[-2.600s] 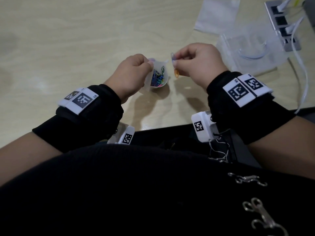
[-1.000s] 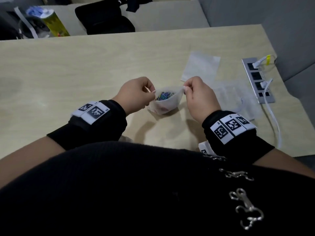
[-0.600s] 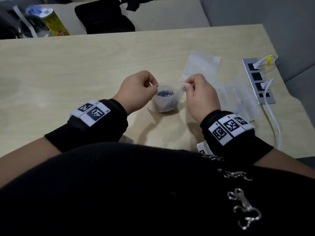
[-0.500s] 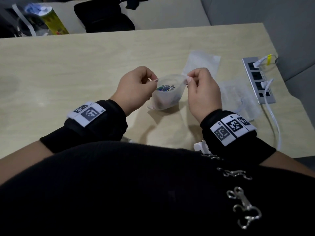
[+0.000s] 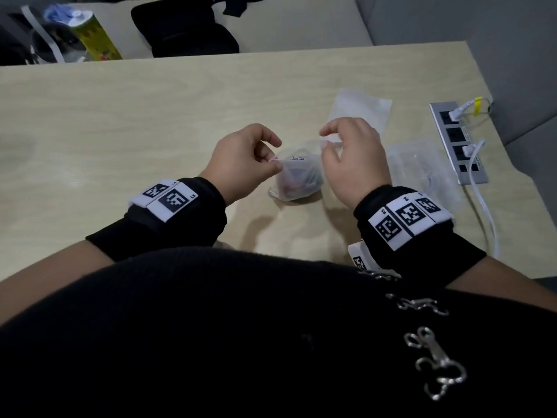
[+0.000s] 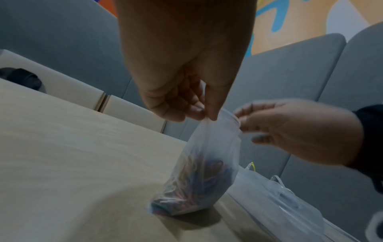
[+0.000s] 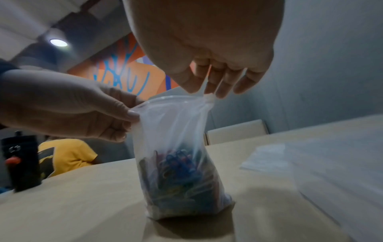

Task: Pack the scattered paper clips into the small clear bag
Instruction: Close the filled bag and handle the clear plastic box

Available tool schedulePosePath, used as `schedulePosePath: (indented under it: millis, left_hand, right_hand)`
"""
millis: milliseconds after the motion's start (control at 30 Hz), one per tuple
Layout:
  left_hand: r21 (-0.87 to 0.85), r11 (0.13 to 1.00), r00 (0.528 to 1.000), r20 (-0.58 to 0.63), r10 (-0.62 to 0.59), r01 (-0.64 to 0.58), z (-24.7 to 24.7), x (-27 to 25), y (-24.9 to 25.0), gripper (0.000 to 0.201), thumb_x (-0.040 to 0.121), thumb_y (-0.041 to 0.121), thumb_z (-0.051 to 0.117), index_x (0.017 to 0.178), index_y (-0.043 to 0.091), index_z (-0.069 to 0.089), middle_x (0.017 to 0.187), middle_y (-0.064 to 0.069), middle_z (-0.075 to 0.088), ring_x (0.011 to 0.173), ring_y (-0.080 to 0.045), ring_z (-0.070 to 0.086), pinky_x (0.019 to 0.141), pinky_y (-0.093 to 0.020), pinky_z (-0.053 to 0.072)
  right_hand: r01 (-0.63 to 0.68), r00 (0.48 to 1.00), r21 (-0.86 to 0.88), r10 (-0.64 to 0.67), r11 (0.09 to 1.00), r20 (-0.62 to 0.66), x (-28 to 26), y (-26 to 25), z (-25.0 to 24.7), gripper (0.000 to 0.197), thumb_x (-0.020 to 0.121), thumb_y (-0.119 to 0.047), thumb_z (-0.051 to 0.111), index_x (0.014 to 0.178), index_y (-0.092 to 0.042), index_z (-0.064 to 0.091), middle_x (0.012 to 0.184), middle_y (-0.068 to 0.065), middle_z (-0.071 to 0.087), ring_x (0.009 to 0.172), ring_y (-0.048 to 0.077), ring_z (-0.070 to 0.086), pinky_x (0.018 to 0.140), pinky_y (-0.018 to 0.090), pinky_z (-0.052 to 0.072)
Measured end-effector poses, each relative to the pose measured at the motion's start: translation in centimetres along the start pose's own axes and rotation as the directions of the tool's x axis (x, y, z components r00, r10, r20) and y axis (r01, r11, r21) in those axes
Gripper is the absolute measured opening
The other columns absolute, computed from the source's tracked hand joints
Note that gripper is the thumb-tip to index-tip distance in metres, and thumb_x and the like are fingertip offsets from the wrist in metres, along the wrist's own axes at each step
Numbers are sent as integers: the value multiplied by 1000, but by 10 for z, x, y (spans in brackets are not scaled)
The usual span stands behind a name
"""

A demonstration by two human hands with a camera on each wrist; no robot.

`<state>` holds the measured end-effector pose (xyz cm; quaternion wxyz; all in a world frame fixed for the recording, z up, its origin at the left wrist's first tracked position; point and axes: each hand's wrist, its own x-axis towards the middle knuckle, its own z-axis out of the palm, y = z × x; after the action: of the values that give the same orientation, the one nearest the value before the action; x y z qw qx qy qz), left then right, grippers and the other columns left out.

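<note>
The small clear bag (image 5: 297, 179) stands upright on the wooden table (image 5: 120, 131), its bottom filled with several coloured paper clips (image 7: 178, 172). My left hand (image 5: 275, 161) pinches the left side of the bag's top edge between thumb and forefinger (image 6: 207, 114). My right hand (image 5: 328, 144) pinches the right corner of the top edge, thumb against forefinger, with the other fingers spread loosely (image 7: 205, 93). The mouth of the bag (image 7: 165, 99) stays open between the two hands. I see no loose clips on the table.
Right of my hands lie a flat white bag (image 5: 358, 110) and a crumpled clear bag (image 5: 422, 164). A power strip (image 5: 458, 140) with white cables sits near the right edge. A black bottle (image 7: 22, 162) stands far left. A black bag (image 5: 184, 25) rests beyond the table.
The bag has come down from the air and its bottom now rests on the table. My right hand's outer fingers have spread. Both hands keep their pinch on the top edge.
</note>
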<state>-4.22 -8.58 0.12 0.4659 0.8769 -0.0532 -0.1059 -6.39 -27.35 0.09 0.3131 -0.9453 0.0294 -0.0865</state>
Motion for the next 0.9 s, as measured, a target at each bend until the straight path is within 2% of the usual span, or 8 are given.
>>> schedulePosePath:
  millis: [100, 200, 333, 400, 567, 667, 767, 900]
  left_hand:
    - [-25, 1000, 1000, 11, 2, -2, 1, -1, 3, 32, 79, 12, 73, 102, 23, 54, 73, 9, 67, 60, -3, 58, 56, -17, 44]
    - [-26, 1000, 1000, 23, 10, -10, 1, -2, 4, 31, 79, 12, 73, 101, 23, 53, 73, 8, 69, 60, -4, 58, 56, -17, 44]
    - [36, 999, 1000, -13, 13, -12, -5, 2, -2, 23, 81, 10, 69, 95, 24, 57, 70, 12, 62, 61, -5, 55, 61, -20, 45]
    - [72, 997, 999, -32, 1, 1, -11, 4, -6, 20, 82, 10, 67, 93, 25, 61, 70, 12, 60, 63, -5, 54, 64, -21, 45]
    - [187, 982, 999, -27, -30, 34, -19, 10, -5, 22, 82, 8, 56, 92, 26, 63, 77, 6, 57, 74, -17, 52, 68, -25, 40]
    - [313, 949, 999, 1, 32, -31, -19, 11, 3, 26, 78, 21, 59, 103, 25, 65, 103, 3, 57, 102, -24, 55, 83, -27, 40]
    - [408, 900, 988, 81, 132, -154, -17, 7, 12, 52, 67, 44, 56, 117, 34, 61, 125, 4, 52, 121, -27, 44, 102, -43, 38]
    - [497, 810, 949, 117, 292, -310, -8, 6, 21, 50, 74, 62, 62, 118, 38, 64, 125, 12, 57, 123, -26, 41, 99, -42, 32]
  right_hand:
    - [224, 969, -57, -216, 973, 124, -1, -16, -2, 21, 87, -29, 55, 107, -27, 63, 115, -8, 60, 116, 18, 49, 99, 37, 32]
    - [307, 929, -122, -269, 944, 253, 1, -26, 0, 29, 88, -37, 56, 116, -29, 61, 121, -9, 59, 121, 18, 46, 101, 35, 27]
    - [123, 950, -191, -60, 974, 308, 9, -12, -1, 47, 85, -28, 57, 131, -25, 47, 135, -2, 50, 127, 22, 43, 106, 39, 32]
    - [-7, 955, -157, 53, 988, 293, 12, 2, -2, 42, 87, -23, 57, 128, -20, 50, 129, 3, 55, 121, 23, 49, 103, 36, 40]
    - [-156, 955, 79, 130, 985, 265, 10, 12, 1, 11, 88, -26, 61, 80, -21, 67, 80, -1, 67, 82, 20, 62, 80, 30, 48]
    - [-117, 967, 131, 82, 984, 242, 6, 8, 4, 18, 89, -29, 59, 75, -20, 67, 77, 1, 70, 75, 19, 61, 77, 31, 48]
    - [-17, 978, 61, 3, 998, 209, 4, 7, 7, 22, 90, -32, 58, 83, -14, 68, 75, 0, 63, 74, 18, 55, 74, 32, 45]
    - [111, 973, 5, -109, 994, 205, 4, 4, 7, 19, 90, -34, 58, 92, -19, 71, 89, -1, 66, 86, 18, 60, 79, 30, 46]
